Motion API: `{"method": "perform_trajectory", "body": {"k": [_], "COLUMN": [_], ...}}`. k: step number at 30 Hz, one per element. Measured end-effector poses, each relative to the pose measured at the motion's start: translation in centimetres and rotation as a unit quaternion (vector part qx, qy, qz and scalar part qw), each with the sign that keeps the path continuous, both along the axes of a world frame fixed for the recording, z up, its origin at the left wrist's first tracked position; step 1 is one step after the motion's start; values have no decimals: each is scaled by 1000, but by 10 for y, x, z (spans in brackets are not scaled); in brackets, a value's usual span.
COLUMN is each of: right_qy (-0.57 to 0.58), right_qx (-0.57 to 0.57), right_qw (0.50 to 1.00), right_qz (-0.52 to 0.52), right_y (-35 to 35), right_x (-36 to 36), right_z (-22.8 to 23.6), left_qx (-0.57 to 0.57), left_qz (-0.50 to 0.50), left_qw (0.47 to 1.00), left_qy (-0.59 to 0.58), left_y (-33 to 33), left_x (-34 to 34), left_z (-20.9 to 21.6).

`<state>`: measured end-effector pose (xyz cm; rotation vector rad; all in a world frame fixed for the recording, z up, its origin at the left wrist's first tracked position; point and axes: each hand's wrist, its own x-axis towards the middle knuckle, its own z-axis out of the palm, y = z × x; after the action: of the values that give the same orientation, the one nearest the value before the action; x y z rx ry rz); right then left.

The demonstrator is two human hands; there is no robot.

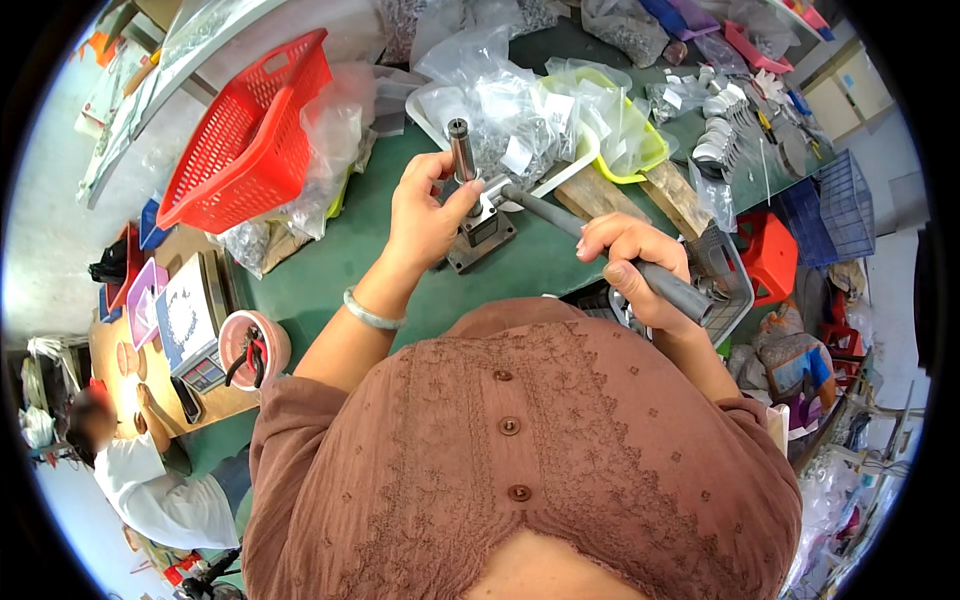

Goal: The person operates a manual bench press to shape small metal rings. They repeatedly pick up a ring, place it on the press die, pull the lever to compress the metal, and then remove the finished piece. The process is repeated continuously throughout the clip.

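A small hand press (pixel 478 228) with a dark square base stands on the green table in front of me, its shiny metal post (pixel 461 150) upright. My left hand (pixel 425 205) is closed at the press, thumb and forefinger curled in beside the lower part of the post. Whatever lies between those fingertips is hidden. A long lever with a dark grey sleeve (pixel 560 218) slants from the press down to the right. Around its thick lower end my right hand (pixel 640 265) is wrapped, thumb and fingers on either side of it.
Behind the press, a white tray (pixel 590 150) and a yellow-green basket (pixel 655 150) hold plastic bags. A red basket (pixel 240 140) leans at the left. Wooden boards (pixel 675 198) lie right of the press. Pliers sit in a pink tub (pixel 275 340); another person (pixel 165 490) is at lower left.
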<state>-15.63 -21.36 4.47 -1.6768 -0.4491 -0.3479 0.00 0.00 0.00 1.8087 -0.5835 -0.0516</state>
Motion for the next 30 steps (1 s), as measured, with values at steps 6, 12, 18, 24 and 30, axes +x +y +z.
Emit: {"method": "perform_trajectory", "body": {"k": [6, 12, 18, 24, 30], "right_qy": [-8, -17, -46, 9, 98], "right_qx": [8, 4, 19, 11, -46], "right_qw": [1000, 1000, 999, 1000, 992], "right_qz": [-15, -19, -5, -3, -58], "right_y": [5, 5, 7, 39, 66], "right_x": [1, 9, 88, 245, 365], "right_z": [-1, 9, 36, 55, 2], "left_qx": [59, 22, 219, 335, 382], "left_qz": [3, -15, 129, 89, 74], "left_qw": [995, 996, 955, 909, 893], "left_qy": [-79, -83, -150, -232, -228], "left_y": [-1, 25, 36, 16, 13], "left_x": [5, 25, 56, 51, 45], "left_z": [9, -5, -69, -77, -75]}}
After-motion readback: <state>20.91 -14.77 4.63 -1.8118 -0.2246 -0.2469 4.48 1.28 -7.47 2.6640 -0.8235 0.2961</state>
